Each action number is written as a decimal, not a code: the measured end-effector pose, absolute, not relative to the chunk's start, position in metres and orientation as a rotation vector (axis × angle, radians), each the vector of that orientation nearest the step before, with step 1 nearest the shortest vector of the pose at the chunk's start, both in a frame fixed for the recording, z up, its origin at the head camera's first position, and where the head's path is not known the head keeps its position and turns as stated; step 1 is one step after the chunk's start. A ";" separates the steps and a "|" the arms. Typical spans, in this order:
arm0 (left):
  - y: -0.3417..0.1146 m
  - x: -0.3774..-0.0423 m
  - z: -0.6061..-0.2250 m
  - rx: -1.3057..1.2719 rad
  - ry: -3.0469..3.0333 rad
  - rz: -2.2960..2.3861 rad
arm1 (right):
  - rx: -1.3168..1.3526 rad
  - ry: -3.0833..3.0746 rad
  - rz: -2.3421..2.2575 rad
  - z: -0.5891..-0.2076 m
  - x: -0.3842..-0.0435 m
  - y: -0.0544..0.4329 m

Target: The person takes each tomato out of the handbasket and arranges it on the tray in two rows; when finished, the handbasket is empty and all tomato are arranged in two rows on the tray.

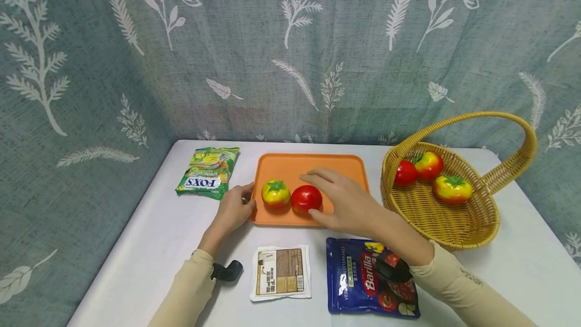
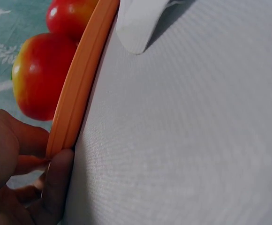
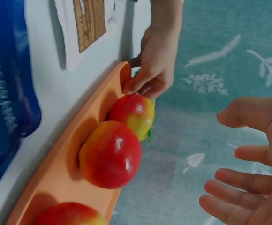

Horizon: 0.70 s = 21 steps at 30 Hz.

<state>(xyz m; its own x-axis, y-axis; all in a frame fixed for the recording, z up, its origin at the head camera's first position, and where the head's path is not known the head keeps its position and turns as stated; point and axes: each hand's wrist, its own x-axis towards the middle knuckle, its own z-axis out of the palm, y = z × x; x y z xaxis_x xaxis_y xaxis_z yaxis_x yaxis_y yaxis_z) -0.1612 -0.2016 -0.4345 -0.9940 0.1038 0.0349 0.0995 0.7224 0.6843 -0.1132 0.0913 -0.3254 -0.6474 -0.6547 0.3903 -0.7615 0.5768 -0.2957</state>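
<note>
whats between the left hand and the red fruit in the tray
The yellow-and-red fruit lies between the left hand and the red fruit, inside the orange tray; the head view shows it, as does the right wrist view.

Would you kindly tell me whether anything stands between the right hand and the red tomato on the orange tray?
Nothing visible does: the right wrist view shows open space between the right hand and the red tomato.

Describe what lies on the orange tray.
A yellowish fruit, a red fruit and a third fruit, hidden by the right hand in the head view. The tray beneath them is covered.
</note>
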 end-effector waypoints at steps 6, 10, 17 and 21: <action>-0.201 -0.161 -0.435 0.142 2.898 1.158 | 1.139 -2.556 0.637 -0.326 -0.092 0.116; -0.201 -0.161 -0.435 0.146 2.898 1.166 | 1.096 -2.552 0.616 -0.328 -0.082 0.131; -0.202 -0.161 -0.436 0.201 2.939 1.156 | 0.980 -2.656 0.587 -0.329 -0.065 0.157; -0.202 -0.161 -0.436 0.199 2.940 1.148 | 0.911 -2.688 0.591 -0.328 -0.057 0.169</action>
<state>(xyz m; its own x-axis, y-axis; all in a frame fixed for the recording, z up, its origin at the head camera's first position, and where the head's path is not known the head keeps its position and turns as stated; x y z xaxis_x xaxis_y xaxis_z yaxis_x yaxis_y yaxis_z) -0.1614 -0.2023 -0.4356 -0.9919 0.1093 0.0653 0.1246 0.7287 0.6734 -0.0573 0.1692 -0.3285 -0.7760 -0.5251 0.3494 -0.6233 0.7234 -0.2971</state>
